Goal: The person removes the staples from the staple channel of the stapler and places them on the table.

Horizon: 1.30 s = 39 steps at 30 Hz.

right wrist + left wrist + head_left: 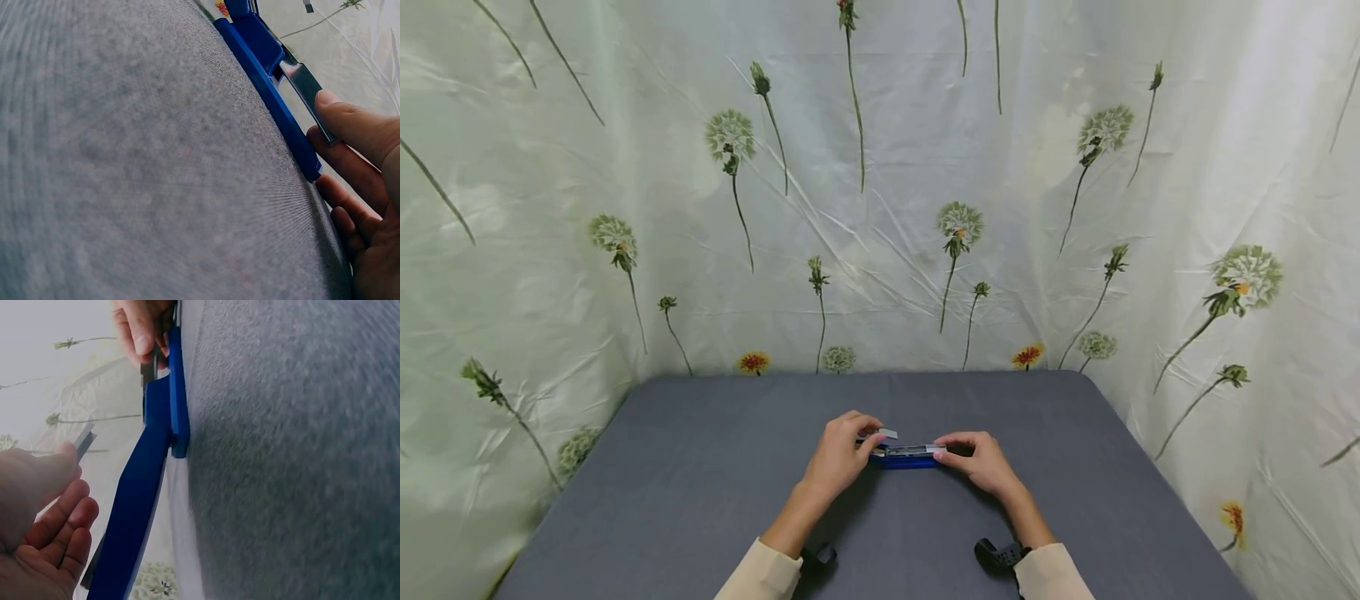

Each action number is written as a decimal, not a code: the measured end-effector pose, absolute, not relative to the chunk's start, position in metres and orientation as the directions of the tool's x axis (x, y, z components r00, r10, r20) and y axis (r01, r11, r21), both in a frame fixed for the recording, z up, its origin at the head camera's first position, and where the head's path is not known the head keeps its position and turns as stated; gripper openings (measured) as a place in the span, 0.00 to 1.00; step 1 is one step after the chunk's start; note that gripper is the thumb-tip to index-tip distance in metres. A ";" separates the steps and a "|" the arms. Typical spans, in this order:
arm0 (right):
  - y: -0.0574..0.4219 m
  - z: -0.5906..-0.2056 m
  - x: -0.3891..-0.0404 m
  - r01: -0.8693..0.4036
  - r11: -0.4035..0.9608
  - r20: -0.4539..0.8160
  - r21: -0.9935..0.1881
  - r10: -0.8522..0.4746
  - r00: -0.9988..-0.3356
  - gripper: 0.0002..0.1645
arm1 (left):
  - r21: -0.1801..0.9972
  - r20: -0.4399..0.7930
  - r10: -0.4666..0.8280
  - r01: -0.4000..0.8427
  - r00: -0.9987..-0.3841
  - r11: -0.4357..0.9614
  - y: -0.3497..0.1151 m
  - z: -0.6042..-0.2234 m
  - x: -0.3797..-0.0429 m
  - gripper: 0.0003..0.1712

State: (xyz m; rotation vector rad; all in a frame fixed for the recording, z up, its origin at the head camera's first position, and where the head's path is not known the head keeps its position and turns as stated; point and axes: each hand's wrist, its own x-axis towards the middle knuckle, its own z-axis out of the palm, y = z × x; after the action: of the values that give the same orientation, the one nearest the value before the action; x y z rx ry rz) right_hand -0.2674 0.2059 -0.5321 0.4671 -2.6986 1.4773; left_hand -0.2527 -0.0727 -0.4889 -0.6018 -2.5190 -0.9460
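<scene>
A blue stapler [912, 462] lies on the table with its top swung open to the left, baring the metal magazine [305, 84]. My left hand [841, 450] pinches a short strip of staples [85, 439] between thumb and forefinger, just above the stapler's left part. The strip is apart from the stapler, and the other left fingers are loosely bent, as the left wrist view shows. On the other side my right hand [981, 461] holds the magazine's end between thumb and forefinger, its other fingers low beside the blue base [275, 103].
A dark grey cloth covers the table [737, 492]. Behind it and at both sides hangs a pale curtain [880, 208] printed with dandelions. Black straps with a camera [996, 557] sit at the wrists, near the light sleeves.
</scene>
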 end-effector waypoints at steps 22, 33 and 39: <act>0.204 -0.535 -0.262 -0.250 0.508 0.147 -0.824 -0.235 -0.961 0.14 | 0.546 0.508 0.149 0.451 -0.848 0.706 -0.121 -0.471 -0.240 0.09; 0.204 -0.533 -0.264 -0.269 0.500 0.166 -0.824 -0.241 -0.956 0.14 | 0.539 0.545 0.153 0.484 -0.824 0.689 -0.147 -0.471 -0.244 0.09; 0.204 -0.533 -0.265 -0.275 0.502 0.170 -0.820 -0.245 -0.954 0.13 | 0.524 0.575 0.115 0.473 -0.810 0.709 -0.171 -0.470 -0.245 0.09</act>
State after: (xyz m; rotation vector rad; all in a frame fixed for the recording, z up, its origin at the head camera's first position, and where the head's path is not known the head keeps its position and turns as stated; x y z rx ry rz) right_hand -0.2651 0.2040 -0.5327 0.4668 -2.6955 1.4803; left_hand -0.2445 -0.1708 -0.4698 -0.4490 -2.4027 -0.9314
